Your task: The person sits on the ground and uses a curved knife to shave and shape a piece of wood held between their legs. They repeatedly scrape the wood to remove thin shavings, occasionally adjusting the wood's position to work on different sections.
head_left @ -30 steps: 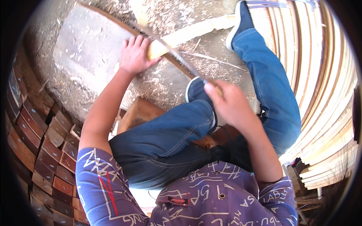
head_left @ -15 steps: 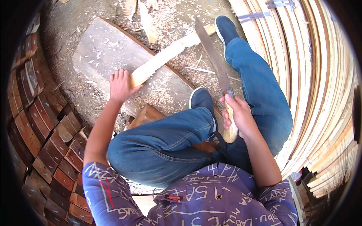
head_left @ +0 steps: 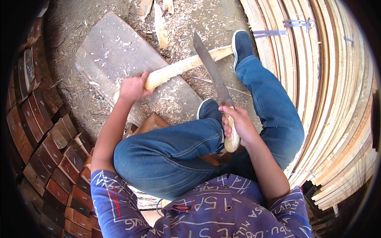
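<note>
1 machete [head_left: 214,76] in right grip [head_left: 239,123]; left grip [head_left: 133,88] seemingly holds wood [head_left: 173,70].

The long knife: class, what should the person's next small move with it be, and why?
Probably swing the long knife slightly clear of the pale wood strip before shifting the strip: in this view the blade crosses it, though contact is hard to judge. The right hand grips the handle; the left hand holds the strip toward its left end.
</note>
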Motion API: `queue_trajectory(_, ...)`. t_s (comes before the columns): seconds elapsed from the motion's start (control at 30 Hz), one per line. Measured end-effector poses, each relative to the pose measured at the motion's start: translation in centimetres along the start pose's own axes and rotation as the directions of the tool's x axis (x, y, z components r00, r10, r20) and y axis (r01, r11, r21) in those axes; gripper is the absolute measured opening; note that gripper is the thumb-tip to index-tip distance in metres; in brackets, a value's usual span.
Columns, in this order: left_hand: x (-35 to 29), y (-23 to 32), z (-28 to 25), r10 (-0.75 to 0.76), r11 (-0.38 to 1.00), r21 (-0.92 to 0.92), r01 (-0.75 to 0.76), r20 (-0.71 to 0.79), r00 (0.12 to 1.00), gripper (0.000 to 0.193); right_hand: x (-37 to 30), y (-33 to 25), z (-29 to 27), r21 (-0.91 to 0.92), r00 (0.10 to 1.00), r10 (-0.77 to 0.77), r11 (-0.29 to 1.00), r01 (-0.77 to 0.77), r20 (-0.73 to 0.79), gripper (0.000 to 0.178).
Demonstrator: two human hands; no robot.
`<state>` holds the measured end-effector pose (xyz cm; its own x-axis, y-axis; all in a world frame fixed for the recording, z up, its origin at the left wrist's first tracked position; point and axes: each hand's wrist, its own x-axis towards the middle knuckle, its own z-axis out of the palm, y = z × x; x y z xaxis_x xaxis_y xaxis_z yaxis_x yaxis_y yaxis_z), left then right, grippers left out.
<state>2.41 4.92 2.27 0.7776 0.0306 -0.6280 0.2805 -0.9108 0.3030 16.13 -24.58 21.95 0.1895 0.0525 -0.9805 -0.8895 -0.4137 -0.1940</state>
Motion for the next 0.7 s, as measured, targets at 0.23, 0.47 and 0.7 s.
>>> queue_trajectory(0.23, 1.1, 1.0, 0.5, 0.013, 1.000, 0.011, -0.012, -0.129, 0.991, 0.066, 0.7, -0.4, 0.2, -0.108, 1.000, -0.021, 0.994, 0.021, 0.001, 0.026)
queue_trajectory(0.47, 0.0, 1.6, 0.8, -0.113, 0.992, 0.049, 0.118, -0.097, 0.989, 0.069, 2.4, -0.9, 0.6, -0.104, 0.994, -0.103, 0.990, 0.099, -0.028, 0.032)
queue_trajectory(0.7, 0.2, 0.5, 1.6, -0.061, 0.997, 0.033, 0.068, -0.175, 0.983, 0.072, 5.1, -2.0, -0.8, -0.069, 0.992, -0.098, 0.993, 0.092, -0.082, 0.029)
